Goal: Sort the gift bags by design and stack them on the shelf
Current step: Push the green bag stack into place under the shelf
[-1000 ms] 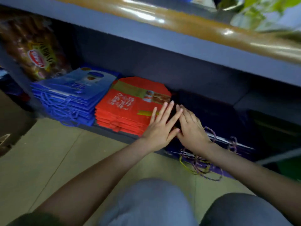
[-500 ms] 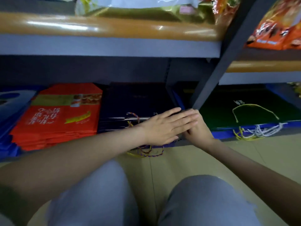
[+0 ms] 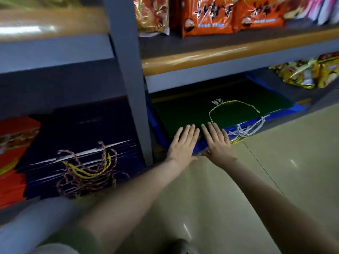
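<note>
Your left hand (image 3: 183,143) and right hand (image 3: 217,142) lie flat, fingers straight and together, on the green bags (image 3: 192,110) at centre frame. Light, stiff, slippery card, I judge: grip the front edge.

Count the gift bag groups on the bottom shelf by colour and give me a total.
red pile: 1
navy pile: 1
green layer: 1, lying on top of the blue
blue layer: 1
Total: 4 colour groups
</note>
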A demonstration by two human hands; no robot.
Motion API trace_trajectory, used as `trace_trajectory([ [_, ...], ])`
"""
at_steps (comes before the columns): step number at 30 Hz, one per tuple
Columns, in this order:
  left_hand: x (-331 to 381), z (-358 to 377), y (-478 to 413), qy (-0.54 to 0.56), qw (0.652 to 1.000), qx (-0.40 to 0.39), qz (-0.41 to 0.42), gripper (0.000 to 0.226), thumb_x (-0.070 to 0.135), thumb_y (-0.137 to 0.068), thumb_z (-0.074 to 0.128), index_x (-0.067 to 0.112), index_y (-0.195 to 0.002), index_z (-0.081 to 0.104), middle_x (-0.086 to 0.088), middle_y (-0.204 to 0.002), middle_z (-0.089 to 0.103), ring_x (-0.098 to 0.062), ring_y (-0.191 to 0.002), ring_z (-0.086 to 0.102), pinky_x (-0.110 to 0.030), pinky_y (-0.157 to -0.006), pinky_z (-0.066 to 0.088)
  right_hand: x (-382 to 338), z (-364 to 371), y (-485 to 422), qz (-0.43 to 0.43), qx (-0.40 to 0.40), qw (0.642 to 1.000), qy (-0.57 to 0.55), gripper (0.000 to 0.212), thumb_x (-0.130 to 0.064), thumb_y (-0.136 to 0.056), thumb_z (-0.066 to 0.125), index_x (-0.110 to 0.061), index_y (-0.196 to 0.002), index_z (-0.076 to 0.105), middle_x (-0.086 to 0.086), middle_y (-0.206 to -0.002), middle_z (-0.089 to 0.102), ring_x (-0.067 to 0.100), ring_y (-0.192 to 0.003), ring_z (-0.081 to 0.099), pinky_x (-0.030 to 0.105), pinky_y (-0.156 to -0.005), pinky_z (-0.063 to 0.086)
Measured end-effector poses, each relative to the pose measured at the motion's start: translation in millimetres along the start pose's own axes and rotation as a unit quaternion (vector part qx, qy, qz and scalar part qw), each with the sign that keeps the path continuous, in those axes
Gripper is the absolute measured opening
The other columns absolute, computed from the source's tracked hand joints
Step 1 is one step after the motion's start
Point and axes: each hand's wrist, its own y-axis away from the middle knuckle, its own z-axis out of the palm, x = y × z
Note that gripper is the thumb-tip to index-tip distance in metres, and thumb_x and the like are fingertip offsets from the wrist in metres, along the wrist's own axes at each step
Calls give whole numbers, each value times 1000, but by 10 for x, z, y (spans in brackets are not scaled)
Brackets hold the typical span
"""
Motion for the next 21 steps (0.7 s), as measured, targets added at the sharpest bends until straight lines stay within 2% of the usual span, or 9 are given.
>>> trace_trajectory([
  [7, 39, 324, -254, 8, 999, -44, 1, 93, 54, -91, 45, 7, -150, -9, -12, -159, -2, -28, -146, 1, -48, -116, -3, 130, 254, -158, -14, 52, 998, 21, 107, -55, -43, 86, -12, -131, 43, 15, -129, 58, 32, -122, 54, 54, -101, 38],
  [10, -43, 419, -266, -8, 1000, 15, -5, 68, 38, -93, 49, 10, -149, 23, -10, -154, 28, -23, -142, 27, -42, -115, 20, 99, 364, -241, -11, 102, 994, 33, 77, -61, -65, 68, -14, -122, 46, 11, -117, 63, 29, -115, 55, 48, -101, 34],
  [12, -105, 477, -279, 27, 996, 79, 8, 48, 14, -88, 37, 7, -134, 52, -12, -139, 51, -25, -128, 49, -39, -104, 40, 108, 401, -320, -15, 135, 990, 39, 64, -62, -76, 49, -13, -116, 47, 10, -109, 63, 28, -108, 52, 45, -97, 31],
  [14, -111, 538, -279, 68, 989, 128, 11, 40, 9, -80, 47, 5, -115, 66, -14, -123, 63, -27, -114, 61, -39, -93, 50, 142, 420, -380, -39, 158, 986, 40, 63, -64, -77, 44, -12, -114, 48, 10, -102, 63, 28, -103, 48, 45, -94, 32],
  [15, -89, 578, -285, 91, 986, 136, 3, 36, 12, -77, 62, 5, -113, 67, -13, -121, 64, -27, -113, 61, -41, -92, 50, 164, 434, -398, -49, 170, 984, 30, 65, -65, -78, 44, -12, -115, 50, 11, -100, 62, 28, -102, 46, 45, -93, 32],
  [17, -46, 579, -290, 131, 986, 90, -44, 60, 32, -70, 80, 8, -122, 62, -12, -132, 57, -26, -122, 54, -47, -100, 42, 196, 466, -392, -54, 176, 983, -7, 67, -68, -79, 43, -15, -120, 52, 13, -103, 61, 29, -104, 44, 46, -96, 31],
  [18, -35, 541, -268, 157, 983, 61, -68, 72, 47, -75, 72, 10, -134, 53, -12, -143, 46, -26, -133, 43, -49, -108, 31, 203, 479, -373, -56, 174, 983, -22, 68, -68, -79, 43, -17, -124, 51, 15, -107, 60, 30, -109, 44, 47, -98, 29],
  [19, -33, 524, -254, 186, 977, 47, -94, 80, 61, -82, 54, 14, -144, 38, -11, -154, 29, -25, -142, 26, -50, -114, 16, 203, 482, -355, -58, 168, 984, -32, 69, -67, -79, 43, -19, -128, 49, 16, -113, 59, 30, -114, 43, 48, -101, 27],
  [21, -57, 416, -248, 275, 943, 25, -187, 88, 73, -83, 20, 19, -152, 11, -7, -160, -2, -23, -147, -4, -47, -114, -5, 180, 438, -329, -57, 147, 986, -44, 71, -66, -79, 44, -24, -136, 44, 15, -126, 55, 30, -124, 38, 49, -106, 22],
])
